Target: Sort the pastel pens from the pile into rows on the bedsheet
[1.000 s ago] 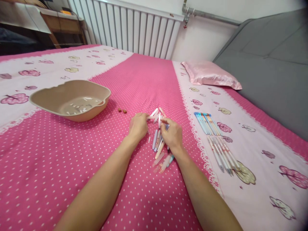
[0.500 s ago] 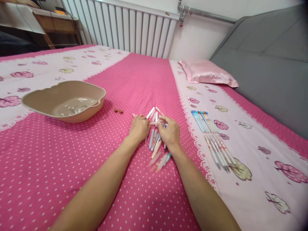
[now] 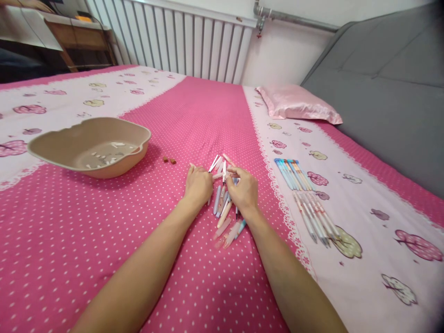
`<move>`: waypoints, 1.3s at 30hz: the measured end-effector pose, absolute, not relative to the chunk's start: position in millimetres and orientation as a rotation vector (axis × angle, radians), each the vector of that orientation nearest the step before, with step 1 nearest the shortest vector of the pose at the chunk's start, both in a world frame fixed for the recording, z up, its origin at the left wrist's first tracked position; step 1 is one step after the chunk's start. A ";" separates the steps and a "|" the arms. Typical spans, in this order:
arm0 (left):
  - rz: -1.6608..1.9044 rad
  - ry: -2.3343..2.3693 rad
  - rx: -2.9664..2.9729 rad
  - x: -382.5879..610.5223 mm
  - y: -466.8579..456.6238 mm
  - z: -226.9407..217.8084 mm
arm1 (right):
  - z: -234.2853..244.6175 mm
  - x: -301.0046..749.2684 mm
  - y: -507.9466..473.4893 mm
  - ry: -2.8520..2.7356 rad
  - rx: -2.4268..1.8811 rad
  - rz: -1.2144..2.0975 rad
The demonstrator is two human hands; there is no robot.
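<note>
A loose pile of pastel pens point(image 3: 225, 210) lies on the pink polka-dot bedspread point(image 3: 104, 240) in the middle of the view. My left hand point(image 3: 198, 184) rests at the pile's left side, fingers curled and pinched on a pen. My right hand point(image 3: 244, 189) sits on the pile's right side, fingers closed on a pen near the top. The fingertips of both hands meet over the far end of the pile, where a few white and pink pens point(image 3: 218, 163) stick out. What exactly lies under the palms is hidden.
A beige basin point(image 3: 138, 138) with small white bits inside stands at the left. Two small brown cubes point(image 3: 168, 160) lie between it and the pile. Rows of blue pens point(image 3: 290, 169) and white pens point(image 3: 317, 216) lie on the right. Pink pillow point(image 3: 298, 105), grey headboard, radiator behind.
Both hands have stayed on the pile, fingers shifting slightly among the pens. The camera has drifted a little, so everything sits slightly further left in the picture.
</note>
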State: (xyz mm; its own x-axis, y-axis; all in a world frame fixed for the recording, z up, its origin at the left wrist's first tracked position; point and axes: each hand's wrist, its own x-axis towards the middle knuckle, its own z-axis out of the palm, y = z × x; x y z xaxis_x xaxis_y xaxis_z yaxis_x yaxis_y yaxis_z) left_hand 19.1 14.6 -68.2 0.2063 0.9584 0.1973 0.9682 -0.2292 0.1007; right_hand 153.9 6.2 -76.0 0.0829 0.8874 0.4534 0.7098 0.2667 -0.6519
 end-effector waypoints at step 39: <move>-0.374 -2.177 -2.408 41.5 -34.1 -13.5 | -74.0 166.8 12.1 -1.525 -1.468 0.402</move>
State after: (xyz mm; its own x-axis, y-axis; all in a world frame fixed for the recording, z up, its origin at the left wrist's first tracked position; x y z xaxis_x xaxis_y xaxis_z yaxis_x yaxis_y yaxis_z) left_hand 41.5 -34.1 -13.5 0.0898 0.9924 0.0844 0.9637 -0.1080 0.2441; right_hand 166.8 12.1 -74.0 0.1690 0.9037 0.3935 0.5925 0.2259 -0.7732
